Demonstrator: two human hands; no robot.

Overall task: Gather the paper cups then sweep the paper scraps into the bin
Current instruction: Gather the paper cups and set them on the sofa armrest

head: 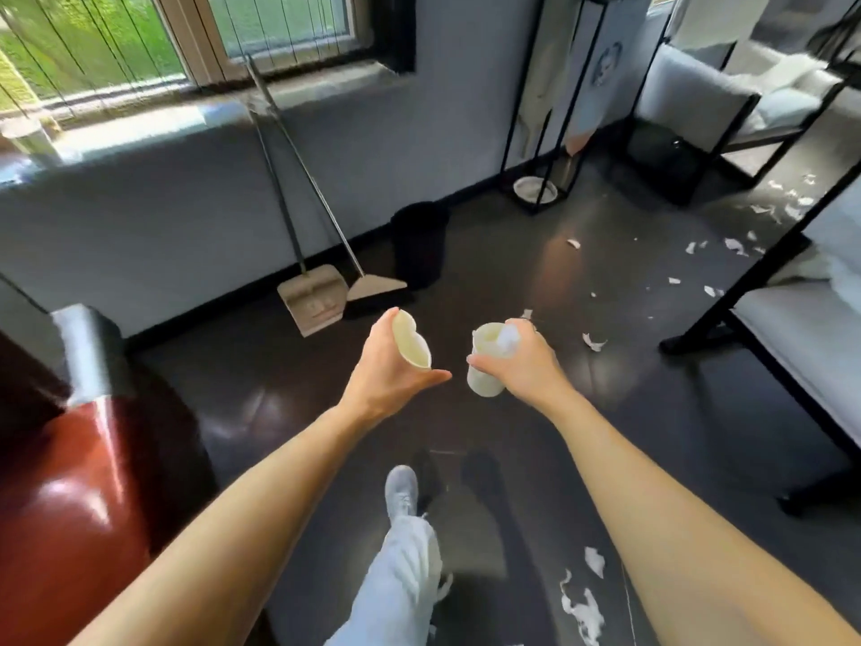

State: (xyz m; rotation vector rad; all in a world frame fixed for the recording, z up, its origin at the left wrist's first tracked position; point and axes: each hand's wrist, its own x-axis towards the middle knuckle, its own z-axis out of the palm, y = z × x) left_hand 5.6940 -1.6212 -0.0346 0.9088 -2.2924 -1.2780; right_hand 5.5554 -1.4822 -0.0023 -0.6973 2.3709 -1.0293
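The fingers of the left hand curl round a squashed paper cup; those of the right hand grip a second cup, probably both bound for the black bin ahead. Paper scraps litter the floor; the broom and dustpan lean untouched.

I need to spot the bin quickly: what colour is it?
Black; the bin stands just right of the broom, as the head view shows.
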